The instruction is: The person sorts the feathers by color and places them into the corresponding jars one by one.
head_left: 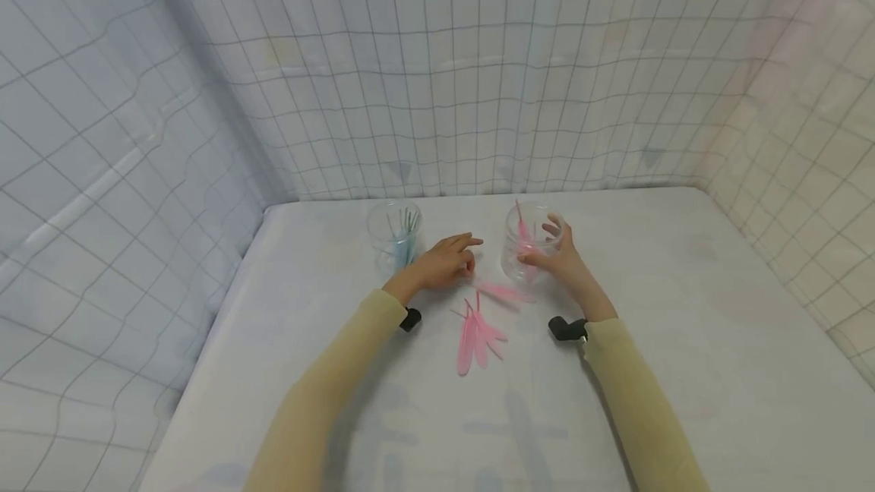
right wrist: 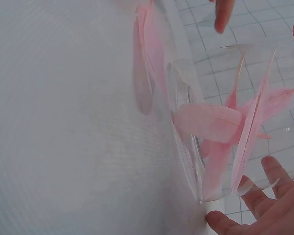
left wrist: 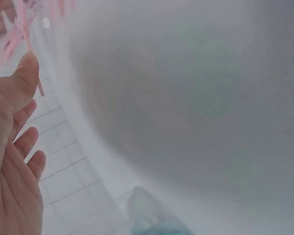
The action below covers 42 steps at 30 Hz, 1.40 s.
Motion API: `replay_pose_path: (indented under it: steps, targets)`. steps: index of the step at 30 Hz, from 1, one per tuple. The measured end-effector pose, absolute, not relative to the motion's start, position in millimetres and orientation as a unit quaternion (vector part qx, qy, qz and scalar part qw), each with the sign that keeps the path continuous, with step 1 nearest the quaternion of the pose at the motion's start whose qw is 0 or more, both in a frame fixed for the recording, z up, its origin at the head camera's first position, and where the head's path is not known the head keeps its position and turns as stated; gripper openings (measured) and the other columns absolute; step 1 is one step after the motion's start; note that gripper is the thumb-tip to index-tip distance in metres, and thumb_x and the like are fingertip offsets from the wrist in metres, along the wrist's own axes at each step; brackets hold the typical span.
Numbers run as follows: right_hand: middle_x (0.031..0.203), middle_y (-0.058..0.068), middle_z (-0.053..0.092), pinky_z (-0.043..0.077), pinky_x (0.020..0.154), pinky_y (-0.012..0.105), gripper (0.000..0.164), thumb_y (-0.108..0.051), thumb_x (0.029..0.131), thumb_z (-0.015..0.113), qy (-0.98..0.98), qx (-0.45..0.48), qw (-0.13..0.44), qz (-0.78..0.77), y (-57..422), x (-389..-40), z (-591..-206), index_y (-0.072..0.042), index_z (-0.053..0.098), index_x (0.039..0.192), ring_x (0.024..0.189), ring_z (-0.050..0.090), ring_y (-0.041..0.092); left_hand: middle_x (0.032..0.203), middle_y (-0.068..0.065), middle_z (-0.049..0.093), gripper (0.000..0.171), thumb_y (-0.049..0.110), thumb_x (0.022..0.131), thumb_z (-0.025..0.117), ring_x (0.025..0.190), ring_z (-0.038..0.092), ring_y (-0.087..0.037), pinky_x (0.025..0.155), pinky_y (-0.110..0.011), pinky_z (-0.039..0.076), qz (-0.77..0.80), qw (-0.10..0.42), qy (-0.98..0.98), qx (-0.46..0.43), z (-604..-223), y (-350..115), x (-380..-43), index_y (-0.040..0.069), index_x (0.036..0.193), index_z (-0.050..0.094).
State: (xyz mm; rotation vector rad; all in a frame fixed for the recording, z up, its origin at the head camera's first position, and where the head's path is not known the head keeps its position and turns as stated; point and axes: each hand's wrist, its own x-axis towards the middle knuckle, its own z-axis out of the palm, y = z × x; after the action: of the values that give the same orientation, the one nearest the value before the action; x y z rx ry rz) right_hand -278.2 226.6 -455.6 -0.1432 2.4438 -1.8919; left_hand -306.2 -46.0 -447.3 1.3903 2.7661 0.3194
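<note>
Pink feathers [head_left: 522, 238] stand in a clear cup [head_left: 529, 245] near the back of the white desk [head_left: 683, 340], and the right hand [head_left: 560, 257] grips that cup with fingers [right wrist: 272, 171] curled round its wall; how many feathers are inside is hard to count through the plastic. Two cups stand in all, the other cup [head_left: 395, 238] holding blue and green feathers too blurred to count. The left hand [head_left: 444, 264] rests between the cups with fingers relaxed and apart, near a single feather [head_left: 506, 293] and a loose bunch [head_left: 477, 336] of overlapping pink ones.
</note>
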Motion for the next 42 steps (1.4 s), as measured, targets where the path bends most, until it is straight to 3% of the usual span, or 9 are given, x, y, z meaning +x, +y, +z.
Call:
replay_pose_path:
  steps: [5,9,15,21,28,32,36,42]
  targets:
    - [0.153,0.018,0.016,0.022,0.108,0.052,0.102,-0.011,0.078,0.079,0.781,-0.055,0.028,-0.622,226,-274,-443,-0.011,0.005,0.149,0.136,0.021,0.039,0.146,-0.011,0.037,0.006,0.017,0.094,0.060,0.139,0.022,-0.028,0.110,-0.039,0.022,0.099,-0.073,0.888,0.442,-414,-46,-309,0.011,0.094,0.058]
    - [0.152,0.017,0.018,0.024,0.108,0.049,0.104,-0.012,0.077,0.080,0.777,-0.053,0.020,-0.626,227,-280,-452,-0.013,0.006,0.149,0.136,0.022,0.037,0.144,-0.011,0.039,0.009,0.019,0.095,0.060,0.139,0.023,-0.027,0.110,-0.038,0.025,0.063,-0.152,0.887,0.431,-383,-40,-312,0.010,0.096,0.059]
    - [0.152,0.015,0.020,0.023,0.109,0.049,0.106,-0.020,0.075,0.083,0.786,-0.036,0.017,-0.617,224,-280,-458,-0.015,0.007,0.149,0.135,0.024,0.035,0.145,-0.009,0.037,0.013,0.019,0.099,0.053,0.140,0.022,-0.025,0.113,-0.036,0.015,-0.074,-0.224,0.890,0.391,-351,-18,-316,0.009,0.104,0.059]
    - [0.152,0.015,0.019,0.024,0.108,0.047,0.107,-0.020,0.075,0.083,0.775,-0.030,0.025,-0.631,224,-279,-465,-0.017,0.007,0.149,0.135,0.025,0.034,0.147,-0.005,0.036,0.031,0.009,0.094,0.060,0.140,0.019,-0.024,0.114,-0.038,0.009,-0.243,-0.233,0.865,0.373,-343,9,-318,0.008,0.125,0.056]
    - [0.153,0.014,0.016,0.021,0.109,0.051,0.105,-0.027,0.076,0.082,0.779,-0.036,0.025,-0.626,225,-280,-469,-0.020,0.007,0.148,0.137,0.020,0.034,0.147,-0.005,0.037,0.028,0.012,0.095,0.059,0.140,0.021,-0.025,0.113,-0.039,0.013,-0.267,-0.258,0.843,0.388,-347,27,-316,0.011,0.123,0.057]
    - [0.153,0.011,0.017,0.019,0.109,0.052,0.106,-0.028,0.076,0.082,0.781,-0.046,0.027,-0.622,227,-282,-468,-0.020,0.005,0.149,0.138,0.017,0.032,0.147,-0.005,0.036,0.023,0.021,0.097,0.057,0.140,0.022,-0.024,0.113,-0.037,0.013,-0.201,-0.249,0.862,0.393,-353,22,-316,0.012,0.118,0.057]
    - [0.152,0.013,0.018,0.021,0.108,0.051,0.106,-0.028,0.075,0.083,0.785,-0.049,0.017,-0.617,228,-284,-466,-0.020,0.007,0.149,0.136,0.021,0.034,0.145,-0.005,0.038,0.018,0.030,0.095,0.059,0.139,0.024,-0.023,0.113,-0.034,0.010,-0.061,-0.208,0.900,0.378,-366,9,-316,0.015,0.104,0.056]
    - [0.152,0.013,0.018,0.022,0.108,0.051,0.106,-0.028,0.075,0.083,0.790,-0.045,0.016,-0.612,226,-283,-464,-0.020,0.007,0.149,0.136,0.022,0.035,0.139,-0.010,0.045,0.018,0.028,0.089,0.067,0.131,0.037,-0.027,0.108,-0.038,0.027,0.129,-0.132,0.919,0.350,-404,-11,-309,0.012,0.094,0.060]
